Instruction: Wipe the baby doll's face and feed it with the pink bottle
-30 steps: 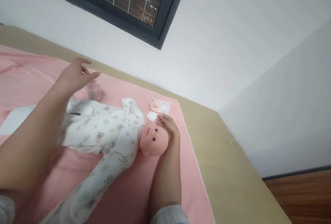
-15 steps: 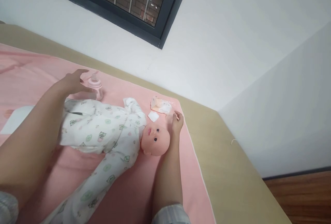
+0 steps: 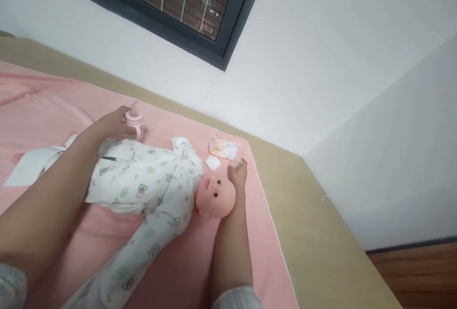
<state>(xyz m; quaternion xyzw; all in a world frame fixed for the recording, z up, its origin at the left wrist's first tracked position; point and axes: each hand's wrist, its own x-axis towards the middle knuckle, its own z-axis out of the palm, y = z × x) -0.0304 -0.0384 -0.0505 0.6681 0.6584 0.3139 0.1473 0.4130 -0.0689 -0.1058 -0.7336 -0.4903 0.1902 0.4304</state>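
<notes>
My left hand (image 3: 120, 123) is closed round the side of a pink baby bottle (image 3: 134, 118), which stands upright with a clear teat on top and a handle at its side. Beyond the doll's head, my right hand (image 3: 238, 174) curls round a small clear plastic piece (image 3: 235, 162) that looks like the bottle's cap. Between my arms a baby doll (image 3: 215, 197) lies on its back, its head to the right. It wears a white printed top (image 3: 143, 175), with one sleeve stretched toward me. My left forearm covers part of the doll's lower body.
A pink sheet (image 3: 257, 252) covers much of the wooden tabletop (image 3: 307, 233). Near the right hand lie a small white square pad (image 3: 213, 163) and a crumpled orange-and-white packet (image 3: 223, 148). Behind the table rise a white wall (image 3: 271, 85) and a dark-framed window (image 3: 221, 47).
My left hand has moved right and closed on the baby bottle. My right hand has come slightly down and left, its fingers now round the clear piece.
</notes>
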